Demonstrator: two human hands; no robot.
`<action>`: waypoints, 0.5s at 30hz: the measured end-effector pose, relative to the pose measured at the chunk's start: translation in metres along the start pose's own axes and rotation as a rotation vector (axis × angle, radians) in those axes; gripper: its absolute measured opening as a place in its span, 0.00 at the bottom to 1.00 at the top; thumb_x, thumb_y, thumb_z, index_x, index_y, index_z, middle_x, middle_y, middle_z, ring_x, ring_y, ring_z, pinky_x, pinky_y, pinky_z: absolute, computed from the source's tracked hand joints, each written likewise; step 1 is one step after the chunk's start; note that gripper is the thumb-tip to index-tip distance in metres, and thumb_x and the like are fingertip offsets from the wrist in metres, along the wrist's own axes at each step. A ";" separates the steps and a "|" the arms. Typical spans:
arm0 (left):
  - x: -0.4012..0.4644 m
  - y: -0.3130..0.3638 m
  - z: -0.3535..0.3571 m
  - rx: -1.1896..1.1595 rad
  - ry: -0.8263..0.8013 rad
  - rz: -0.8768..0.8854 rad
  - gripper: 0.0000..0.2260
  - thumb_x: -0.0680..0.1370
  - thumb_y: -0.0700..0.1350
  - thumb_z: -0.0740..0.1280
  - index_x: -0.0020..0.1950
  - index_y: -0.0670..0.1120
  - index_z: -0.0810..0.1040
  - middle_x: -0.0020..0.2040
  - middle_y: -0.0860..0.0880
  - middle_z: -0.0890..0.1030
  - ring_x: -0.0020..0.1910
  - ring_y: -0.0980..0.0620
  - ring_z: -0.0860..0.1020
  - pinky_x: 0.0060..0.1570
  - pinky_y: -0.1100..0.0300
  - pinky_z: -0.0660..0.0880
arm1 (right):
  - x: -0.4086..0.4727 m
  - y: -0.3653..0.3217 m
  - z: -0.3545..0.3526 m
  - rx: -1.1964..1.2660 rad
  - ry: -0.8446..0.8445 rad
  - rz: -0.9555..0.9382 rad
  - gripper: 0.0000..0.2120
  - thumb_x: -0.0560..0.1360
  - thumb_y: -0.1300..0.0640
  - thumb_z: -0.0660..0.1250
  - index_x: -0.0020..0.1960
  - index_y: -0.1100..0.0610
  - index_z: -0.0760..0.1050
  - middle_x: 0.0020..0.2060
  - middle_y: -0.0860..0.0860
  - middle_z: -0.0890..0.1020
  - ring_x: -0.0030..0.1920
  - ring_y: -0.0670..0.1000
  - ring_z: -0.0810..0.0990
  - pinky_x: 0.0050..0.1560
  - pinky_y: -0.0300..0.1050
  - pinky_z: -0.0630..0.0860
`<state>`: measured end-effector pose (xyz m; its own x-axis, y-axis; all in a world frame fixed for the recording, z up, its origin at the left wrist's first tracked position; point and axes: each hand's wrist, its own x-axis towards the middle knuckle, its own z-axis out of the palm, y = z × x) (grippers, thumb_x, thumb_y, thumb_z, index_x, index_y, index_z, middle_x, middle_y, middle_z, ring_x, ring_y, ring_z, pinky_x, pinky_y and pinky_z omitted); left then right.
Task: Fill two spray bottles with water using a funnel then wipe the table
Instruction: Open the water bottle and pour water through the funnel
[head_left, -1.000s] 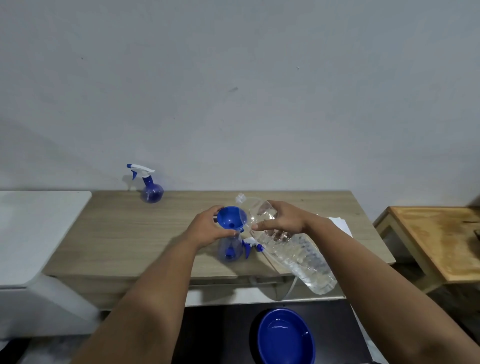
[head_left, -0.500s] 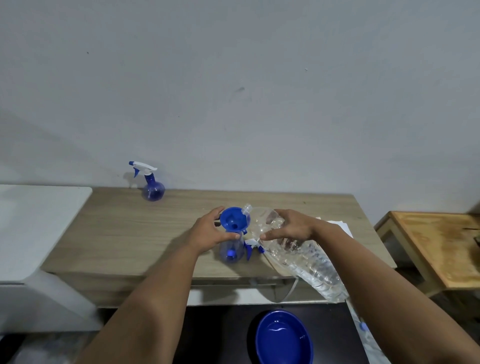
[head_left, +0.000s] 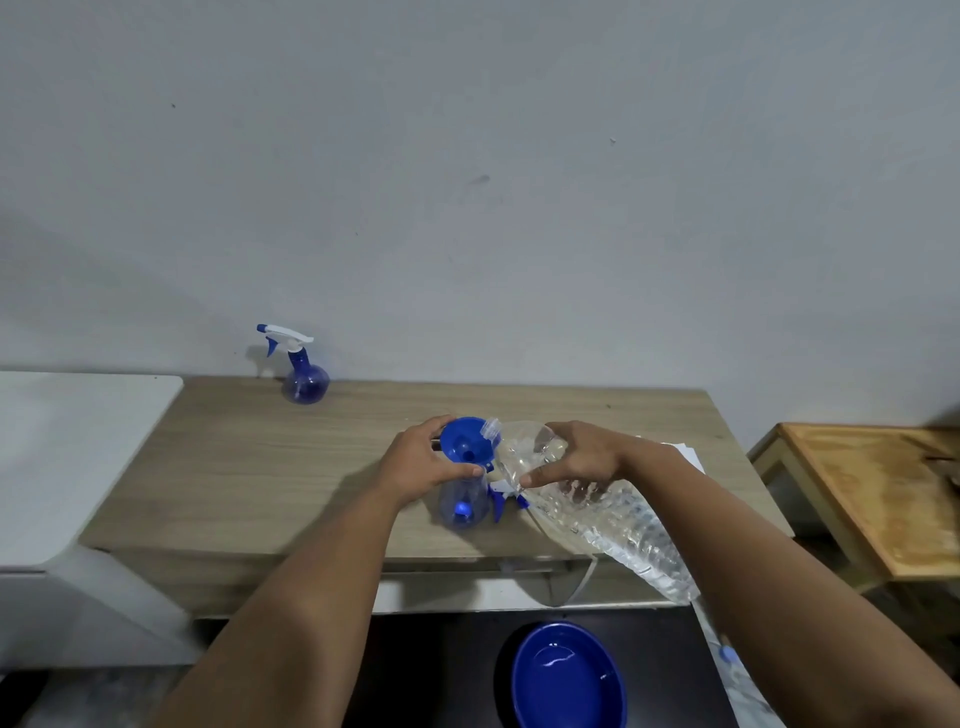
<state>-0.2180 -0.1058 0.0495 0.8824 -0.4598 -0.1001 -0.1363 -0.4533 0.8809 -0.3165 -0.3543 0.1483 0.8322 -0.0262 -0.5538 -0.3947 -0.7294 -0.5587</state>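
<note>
A blue funnel (head_left: 466, 442) sits in the neck of an open blue spray bottle (head_left: 462, 503) near the middle of the wooden table (head_left: 249, 467). My left hand (head_left: 423, 462) grips the funnel and the bottle's neck. My right hand (head_left: 582, 454) holds a large clear water bottle (head_left: 608, 512), tilted so that its open mouth rests at the funnel's rim. A detached spray head (head_left: 501, 493) lies between the two bottles. A second blue spray bottle (head_left: 304, 376) with its white trigger head on stands at the table's back left.
A blue bowl (head_left: 569, 675) with some water sits below the table's front edge. White paper (head_left: 685, 452) lies on the table behind my right forearm. A white surface (head_left: 67, 441) adjoins on the left, and a wooden side table (head_left: 872, 493) stands to the right.
The water bottle's mouth has come down to the funnel's rim and its base has swung right and lower. My left hand has kept its grip on the funnel.
</note>
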 end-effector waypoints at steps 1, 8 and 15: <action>-0.001 0.001 0.000 0.004 0.000 0.001 0.43 0.54 0.62 0.85 0.67 0.59 0.77 0.57 0.62 0.83 0.56 0.60 0.81 0.61 0.53 0.79 | -0.001 -0.002 0.000 -0.002 0.000 -0.001 0.32 0.69 0.40 0.82 0.65 0.51 0.72 0.40 0.53 0.84 0.31 0.50 0.84 0.31 0.43 0.80; -0.004 0.005 -0.001 0.015 0.008 0.019 0.39 0.56 0.58 0.85 0.65 0.58 0.78 0.54 0.62 0.84 0.54 0.61 0.81 0.59 0.56 0.79 | -0.004 -0.007 -0.001 -0.038 0.002 0.003 0.32 0.69 0.40 0.82 0.64 0.51 0.73 0.39 0.51 0.85 0.31 0.47 0.84 0.29 0.40 0.78; -0.007 0.008 -0.001 0.016 0.026 0.003 0.39 0.57 0.56 0.85 0.66 0.57 0.78 0.54 0.61 0.83 0.54 0.61 0.81 0.58 0.57 0.79 | -0.003 -0.011 0.000 -0.039 -0.007 0.000 0.31 0.69 0.42 0.83 0.63 0.52 0.73 0.42 0.52 0.83 0.30 0.46 0.83 0.29 0.41 0.79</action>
<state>-0.2245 -0.1058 0.0578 0.8936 -0.4407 -0.0853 -0.1455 -0.4642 0.8737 -0.3145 -0.3467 0.1558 0.8296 -0.0216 -0.5580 -0.3788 -0.7559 -0.5340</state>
